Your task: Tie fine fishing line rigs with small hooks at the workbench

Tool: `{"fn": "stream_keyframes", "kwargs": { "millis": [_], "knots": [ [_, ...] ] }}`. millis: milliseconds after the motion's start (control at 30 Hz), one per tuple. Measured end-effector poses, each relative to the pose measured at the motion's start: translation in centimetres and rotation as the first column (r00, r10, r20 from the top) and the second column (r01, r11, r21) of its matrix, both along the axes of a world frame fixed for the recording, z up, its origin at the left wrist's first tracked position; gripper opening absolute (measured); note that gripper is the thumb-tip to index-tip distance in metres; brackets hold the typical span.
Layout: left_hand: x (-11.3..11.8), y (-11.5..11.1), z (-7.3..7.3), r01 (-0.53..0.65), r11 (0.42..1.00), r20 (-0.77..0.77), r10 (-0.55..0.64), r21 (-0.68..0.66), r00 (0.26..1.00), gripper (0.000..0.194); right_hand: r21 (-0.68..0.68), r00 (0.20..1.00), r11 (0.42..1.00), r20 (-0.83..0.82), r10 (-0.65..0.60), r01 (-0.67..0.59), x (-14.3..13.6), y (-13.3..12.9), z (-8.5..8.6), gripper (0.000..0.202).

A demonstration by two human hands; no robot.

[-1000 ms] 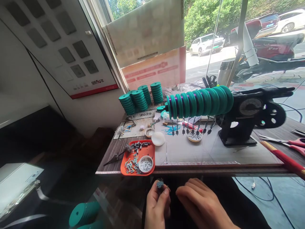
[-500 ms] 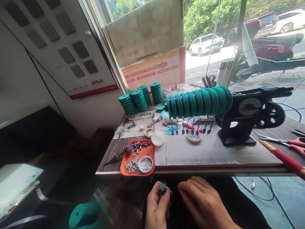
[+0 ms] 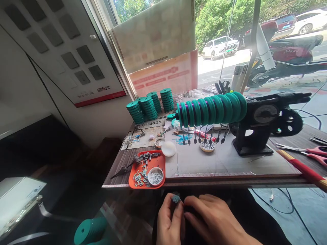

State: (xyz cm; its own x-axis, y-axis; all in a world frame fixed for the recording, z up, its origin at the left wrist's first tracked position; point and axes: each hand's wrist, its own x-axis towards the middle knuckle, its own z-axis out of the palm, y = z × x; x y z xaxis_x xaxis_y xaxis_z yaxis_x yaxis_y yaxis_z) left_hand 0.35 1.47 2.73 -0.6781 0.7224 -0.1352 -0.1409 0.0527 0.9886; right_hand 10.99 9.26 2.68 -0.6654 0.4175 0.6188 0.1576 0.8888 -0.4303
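Below the table's front edge, my left hand [image 3: 170, 221] pinches a small, bumpy, blue-grey cluster [image 3: 175, 198] between thumb and index finger. What it is made of is too small to tell. My right hand [image 3: 213, 216] is right beside it, its thumb and fingers drawn together close to my left fingertips. Anything between those right fingers is hidden. Nearest to both hands on the table lies an orange tray [image 3: 162, 161] with small metal cylinders, pins and a white dish [image 3: 149, 177] of tiny silvery parts.
A black geared winding machine [image 3: 252, 136] carries a row of green spools [image 3: 212, 109] with small weights dangling beneath. Stacked green spools [image 3: 149, 108] stand at the back left. Red-handled scissors [image 3: 316, 150] and a red-and-yellow stick [image 3: 304, 168] lie at right. A dish of grey beads [image 3: 207, 145] sits under the spools.
My right hand has moved left, up to my left fingertips. My left hand keeps its pinch on the blue-grey cluster. The view has shifted slightly.
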Motion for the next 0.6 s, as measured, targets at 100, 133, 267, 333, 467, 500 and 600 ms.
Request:
{"fn": "stream_keyframes", "kwargs": {
  "millis": [100,133,267,333,467,500,600],
  "knots": [
    [0.4,0.1,0.3,-0.040,0.995,0.091,0.031,0.096,0.995,0.033,0.151,0.999,0.988,0.012,0.033,-0.035,-0.7,-0.1,-0.4,0.038],
    [0.5,0.2,0.5,-0.052,0.990,0.173,0.028,0.134,0.985,0.032,0.177,0.998,0.983,-0.002,0.060,-0.059,-0.9,-0.2,-0.6,0.039],
    [-0.2,0.3,2.3,-0.133,0.946,0.491,-0.032,0.297,0.871,0.030,0.249,0.988,0.960,-0.044,0.147,-0.131,-0.6,-0.2,-0.6,0.038],
    [-1.5,0.1,3.5,-0.209,0.916,0.502,0.010,0.342,0.865,0.032,0.245,0.988,0.960,-0.038,0.149,-0.135,0.0,0.1,-0.2,0.036],
    [-3.6,-0.9,3.9,-0.093,0.962,0.437,-0.030,0.256,0.899,0.029,0.154,0.996,0.986,-0.052,0.067,-0.058,1.2,0.9,0.8,0.030],
    [-3.6,-1.1,3.5,-0.005,0.983,0.417,-0.074,0.183,0.906,0.028,0.149,0.997,0.988,-0.068,0.046,-0.035,1.4,1.1,0.9,0.028],
    [-2.5,-1.3,1.7,0.120,0.993,0.232,-0.115,-0.008,0.966,0.031,0.167,0.994,0.986,-0.110,0.022,-0.003,1.3,1.1,0.9,0.026]
  ]
}}
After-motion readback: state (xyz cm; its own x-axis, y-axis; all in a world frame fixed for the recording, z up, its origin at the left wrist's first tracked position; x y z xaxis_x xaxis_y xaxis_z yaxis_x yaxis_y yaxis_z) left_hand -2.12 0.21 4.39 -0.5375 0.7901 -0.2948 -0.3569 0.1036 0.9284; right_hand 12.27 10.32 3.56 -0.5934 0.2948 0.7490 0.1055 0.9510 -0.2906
